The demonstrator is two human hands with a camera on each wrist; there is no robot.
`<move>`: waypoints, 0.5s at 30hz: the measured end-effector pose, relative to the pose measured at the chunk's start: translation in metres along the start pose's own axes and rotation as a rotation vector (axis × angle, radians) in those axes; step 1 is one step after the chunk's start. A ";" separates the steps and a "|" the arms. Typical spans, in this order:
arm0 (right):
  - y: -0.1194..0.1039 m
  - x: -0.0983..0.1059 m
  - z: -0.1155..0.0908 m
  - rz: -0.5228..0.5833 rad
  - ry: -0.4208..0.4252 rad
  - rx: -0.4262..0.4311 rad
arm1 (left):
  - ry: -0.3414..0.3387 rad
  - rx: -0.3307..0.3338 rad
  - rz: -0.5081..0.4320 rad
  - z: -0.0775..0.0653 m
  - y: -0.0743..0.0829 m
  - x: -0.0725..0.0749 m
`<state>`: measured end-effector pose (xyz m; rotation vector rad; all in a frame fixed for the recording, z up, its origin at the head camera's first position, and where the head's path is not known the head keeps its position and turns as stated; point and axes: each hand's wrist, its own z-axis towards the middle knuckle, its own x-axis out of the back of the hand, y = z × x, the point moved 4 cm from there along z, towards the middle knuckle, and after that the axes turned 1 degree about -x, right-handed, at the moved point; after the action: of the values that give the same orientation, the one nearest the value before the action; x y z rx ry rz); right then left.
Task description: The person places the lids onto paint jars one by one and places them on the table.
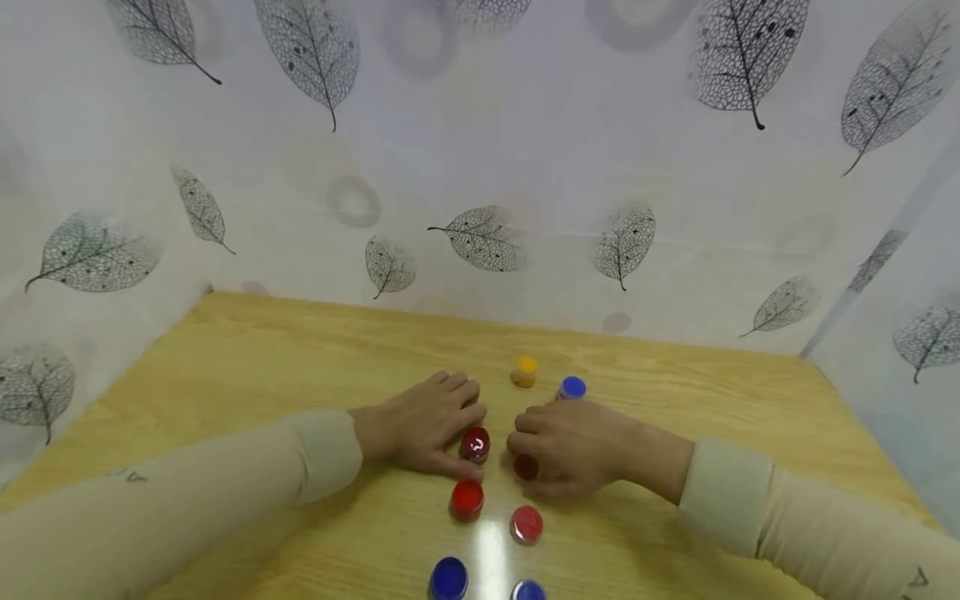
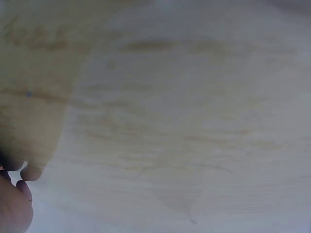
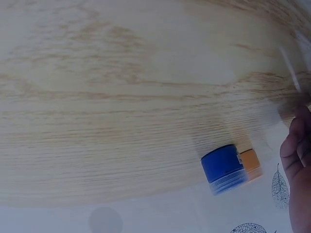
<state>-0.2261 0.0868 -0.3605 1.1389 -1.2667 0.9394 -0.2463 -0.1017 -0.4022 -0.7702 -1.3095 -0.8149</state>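
Observation:
In the head view my left hand (image 1: 427,425) lies over the table, its thumb and index finger on either side of a small paint jar (image 1: 475,444) with a glossy dark red top. My right hand (image 1: 573,446) is just across from it, fingers curled around a dark red round lid (image 1: 527,467) low over the wood. Nearer me are a bright red paint jar (image 1: 467,498) and a flat red lid (image 1: 527,524). Only a few fingers (image 3: 296,143) of the right hand show in the right wrist view.
Beyond the right hand stand a blue-topped jar (image 1: 573,387) and a yellow-orange jar (image 1: 526,372). At the near edge are a dark blue jar (image 1: 450,577) and a blue lid (image 1: 528,590). Leaf-patterned cloth (image 1: 480,150) walls the wooden table (image 1: 300,350) behind and at both sides.

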 end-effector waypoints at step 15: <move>0.000 0.008 0.001 -0.006 -0.006 -0.025 | -0.031 0.028 -0.069 0.005 0.000 0.001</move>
<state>-0.2259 0.0851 -0.3530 1.1261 -1.2756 0.9143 -0.2490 -0.0979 -0.4003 -0.7215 -1.3783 -0.8405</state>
